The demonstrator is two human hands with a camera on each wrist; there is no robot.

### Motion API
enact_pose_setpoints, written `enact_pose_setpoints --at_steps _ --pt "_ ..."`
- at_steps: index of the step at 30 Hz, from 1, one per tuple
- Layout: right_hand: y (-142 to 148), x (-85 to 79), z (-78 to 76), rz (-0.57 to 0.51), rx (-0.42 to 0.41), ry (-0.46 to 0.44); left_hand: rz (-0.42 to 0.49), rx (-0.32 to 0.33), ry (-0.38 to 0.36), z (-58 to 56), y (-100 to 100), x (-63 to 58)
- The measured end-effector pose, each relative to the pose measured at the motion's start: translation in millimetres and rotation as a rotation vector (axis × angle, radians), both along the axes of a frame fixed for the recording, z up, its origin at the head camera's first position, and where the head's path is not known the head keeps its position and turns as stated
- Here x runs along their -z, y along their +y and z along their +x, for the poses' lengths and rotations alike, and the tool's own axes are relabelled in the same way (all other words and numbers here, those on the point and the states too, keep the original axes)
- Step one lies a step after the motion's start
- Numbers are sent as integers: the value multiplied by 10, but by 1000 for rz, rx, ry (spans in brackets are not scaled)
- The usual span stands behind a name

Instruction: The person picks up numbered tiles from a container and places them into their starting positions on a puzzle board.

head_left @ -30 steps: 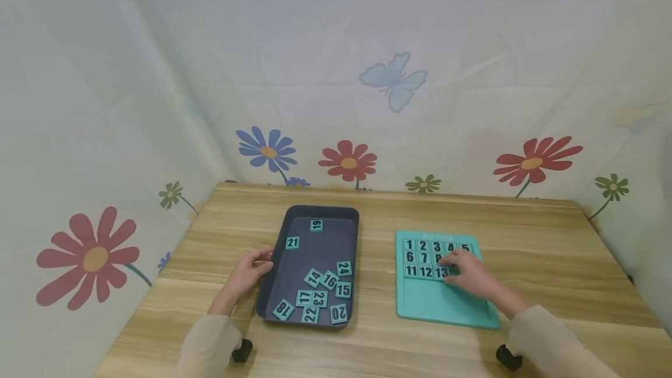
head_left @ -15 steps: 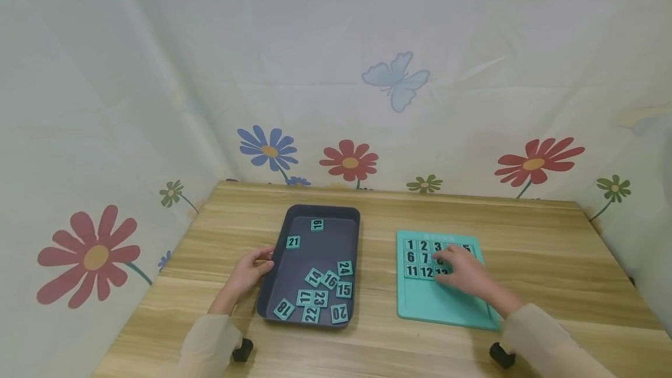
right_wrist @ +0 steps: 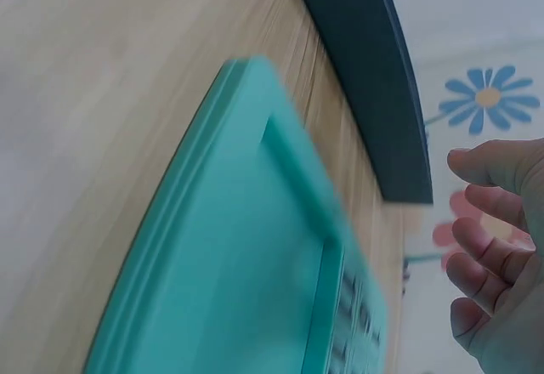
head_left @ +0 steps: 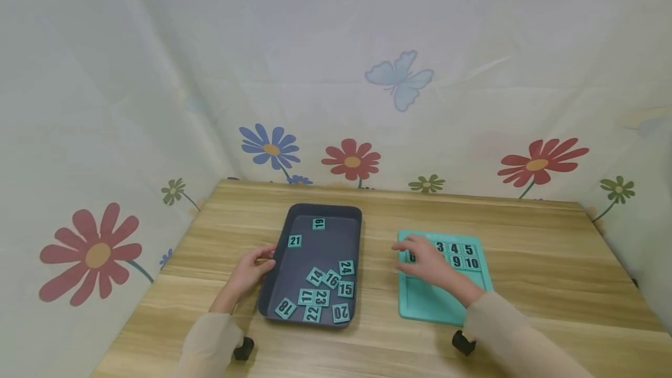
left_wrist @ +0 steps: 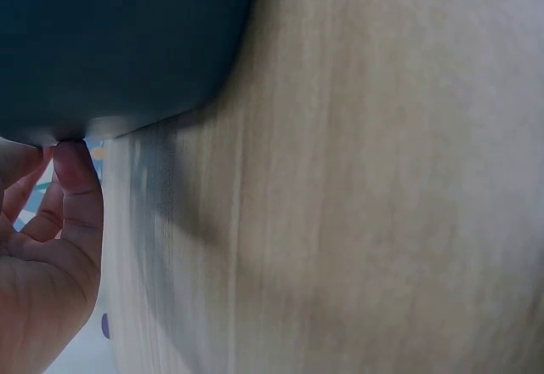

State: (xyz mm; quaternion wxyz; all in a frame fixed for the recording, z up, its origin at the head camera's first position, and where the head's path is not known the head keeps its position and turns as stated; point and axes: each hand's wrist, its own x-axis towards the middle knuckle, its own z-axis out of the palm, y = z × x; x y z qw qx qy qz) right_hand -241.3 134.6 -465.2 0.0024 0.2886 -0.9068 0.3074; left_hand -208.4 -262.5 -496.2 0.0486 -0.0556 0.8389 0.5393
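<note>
A dark grey tray (head_left: 325, 244) holds several loose teal number tiles, among them the 21 tile (head_left: 295, 241) and the 15 tile (head_left: 345, 289). My left hand (head_left: 248, 273) touches its left outer wall with thumb and fingertips; the left wrist view shows the thumb (left_wrist: 75, 170) against that wall. Over the left part of a teal number board (head_left: 430, 302) hovers my right hand (head_left: 427, 261), fingers spread and nothing between them. Tiles such as the 5 tile (head_left: 469, 249) and the 10 tile (head_left: 472, 263) sit in the board's upper rows. My right hand hides the board's left tiles.
Both the tray and the board lie on a wooden table (head_left: 378, 331), with a strip of wood between them. A pale curtain (head_left: 294, 74) printed with flowers and a butterfly hangs behind the table and at its sides.
My right hand has left the spot around the 13 tile and moved left across the board towards the tray. The left hand has stayed at the tray.
</note>
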Motion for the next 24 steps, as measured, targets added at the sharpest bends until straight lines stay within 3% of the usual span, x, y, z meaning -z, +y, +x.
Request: enact_pose_setpoints --at_steps 9,14,24 --pt "-601 -46 -8 18 -102 25 -7 -3 4 10 18 -24" --pt "-894 -104 9 34 -174 -4 -17 0 9 8 24 -35" --pt "-1328 -60 -19 187 -271 -35 -11 -5 12 18 22 -47"
